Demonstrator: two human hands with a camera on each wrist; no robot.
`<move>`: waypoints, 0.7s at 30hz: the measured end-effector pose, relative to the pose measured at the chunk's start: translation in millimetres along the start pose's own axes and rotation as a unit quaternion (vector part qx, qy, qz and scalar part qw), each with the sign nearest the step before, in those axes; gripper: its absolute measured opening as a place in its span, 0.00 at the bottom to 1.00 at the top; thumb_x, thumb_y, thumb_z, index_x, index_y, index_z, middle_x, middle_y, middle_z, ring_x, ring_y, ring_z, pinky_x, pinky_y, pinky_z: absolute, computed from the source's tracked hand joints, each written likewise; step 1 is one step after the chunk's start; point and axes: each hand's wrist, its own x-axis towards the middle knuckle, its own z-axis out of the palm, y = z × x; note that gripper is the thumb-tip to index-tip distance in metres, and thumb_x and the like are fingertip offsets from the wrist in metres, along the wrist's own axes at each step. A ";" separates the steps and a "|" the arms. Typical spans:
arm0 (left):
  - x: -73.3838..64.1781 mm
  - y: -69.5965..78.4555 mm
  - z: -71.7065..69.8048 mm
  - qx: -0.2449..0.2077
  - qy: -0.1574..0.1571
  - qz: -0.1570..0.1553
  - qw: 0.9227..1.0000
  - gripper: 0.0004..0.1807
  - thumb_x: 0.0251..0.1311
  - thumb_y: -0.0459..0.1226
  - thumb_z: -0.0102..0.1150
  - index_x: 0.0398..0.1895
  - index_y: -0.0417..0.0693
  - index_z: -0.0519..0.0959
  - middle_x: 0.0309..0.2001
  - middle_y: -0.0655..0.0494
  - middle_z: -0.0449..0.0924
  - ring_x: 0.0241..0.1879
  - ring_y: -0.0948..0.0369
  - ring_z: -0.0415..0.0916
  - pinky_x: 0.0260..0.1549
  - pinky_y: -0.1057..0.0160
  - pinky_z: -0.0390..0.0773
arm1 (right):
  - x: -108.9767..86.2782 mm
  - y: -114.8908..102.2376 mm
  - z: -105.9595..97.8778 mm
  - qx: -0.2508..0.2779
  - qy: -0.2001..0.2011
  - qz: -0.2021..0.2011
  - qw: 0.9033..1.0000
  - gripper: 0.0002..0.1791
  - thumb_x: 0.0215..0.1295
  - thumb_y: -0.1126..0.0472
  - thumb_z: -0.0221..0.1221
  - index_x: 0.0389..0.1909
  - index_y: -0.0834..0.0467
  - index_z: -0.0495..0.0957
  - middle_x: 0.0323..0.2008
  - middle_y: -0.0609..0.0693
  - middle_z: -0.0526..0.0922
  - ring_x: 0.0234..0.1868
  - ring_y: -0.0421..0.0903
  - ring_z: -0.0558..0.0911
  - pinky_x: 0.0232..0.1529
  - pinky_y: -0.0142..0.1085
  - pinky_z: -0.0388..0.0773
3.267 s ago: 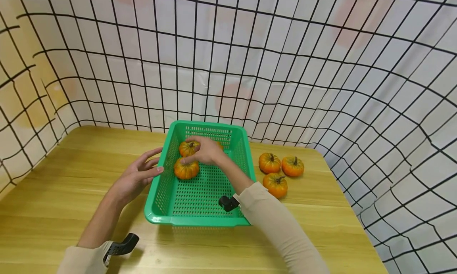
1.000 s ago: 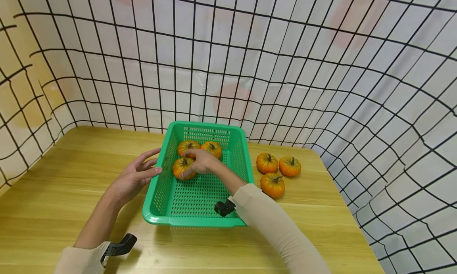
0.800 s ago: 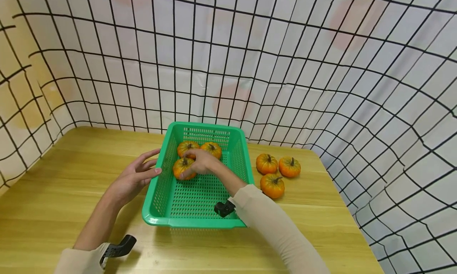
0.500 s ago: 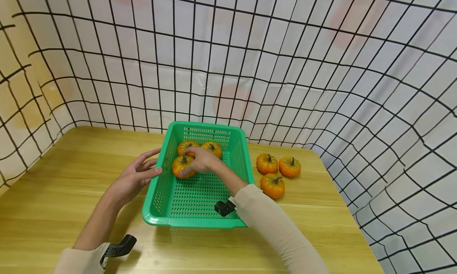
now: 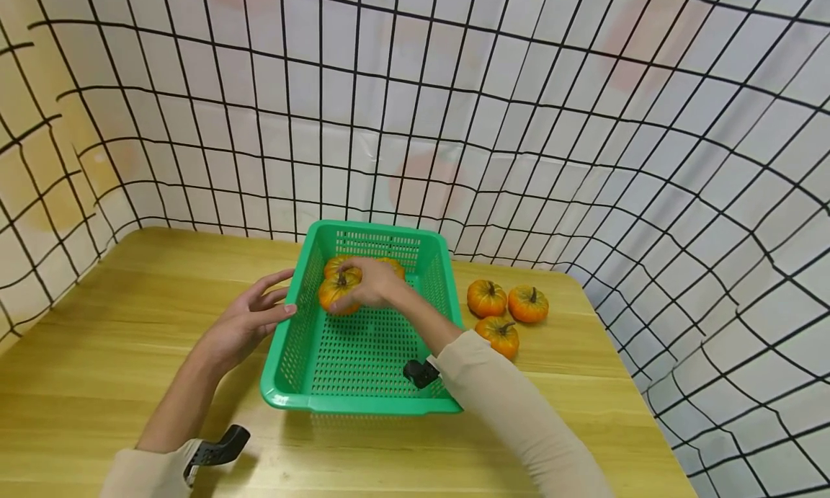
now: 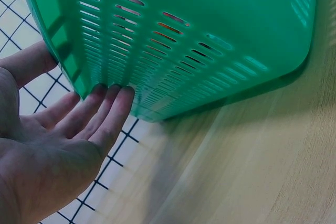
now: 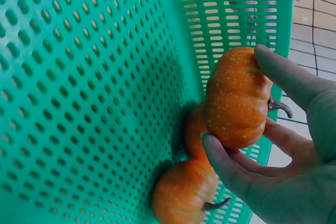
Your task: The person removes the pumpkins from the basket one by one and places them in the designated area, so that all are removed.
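My right hand [image 5: 375,282] pinches a small orange pumpkin [image 7: 236,98] between thumb and fingers, inside the green plastic basket [image 5: 363,404]. In the right wrist view it overlaps another pumpkin [image 7: 196,135] behind it, and a further pumpkin [image 7: 181,195] lies beside that one. These two are at the basket's far end, partly covered by the hand in the head view. My left hand [image 5: 243,321] is at the basket's left side. Its extended fingertips [image 6: 123,95] touch the slotted outer wall, with the thumb up at the rim.
Right of the basket, three more pumpkins stand close together on the wooden table: a left one [image 5: 486,298], a right one [image 5: 528,304] and a front one [image 5: 499,337]. A white sheet with a black grid [image 5: 415,123] rises behind and on both sides.
My right hand, earlier at the front pumpkin in the basket, has moved that pumpkin up and toward the far end, over the others. My left hand stays at the basket's side.
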 end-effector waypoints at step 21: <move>-0.2 -0.2 -0.7 -0.013 0.001 0.003 1.000 0.38 0.72 0.32 0.56 0.80 0.48 0.51 0.68 0.49 0.71 0.59 0.57 0.78 0.56 0.64 0.80 | -39.2 5.9 -46.6 -0.005 0.036 -0.009 0.999 0.43 0.54 0.44 0.74 0.71 0.46 0.70 0.74 0.51 0.68 0.72 0.56 0.68 0.68 0.53 0.70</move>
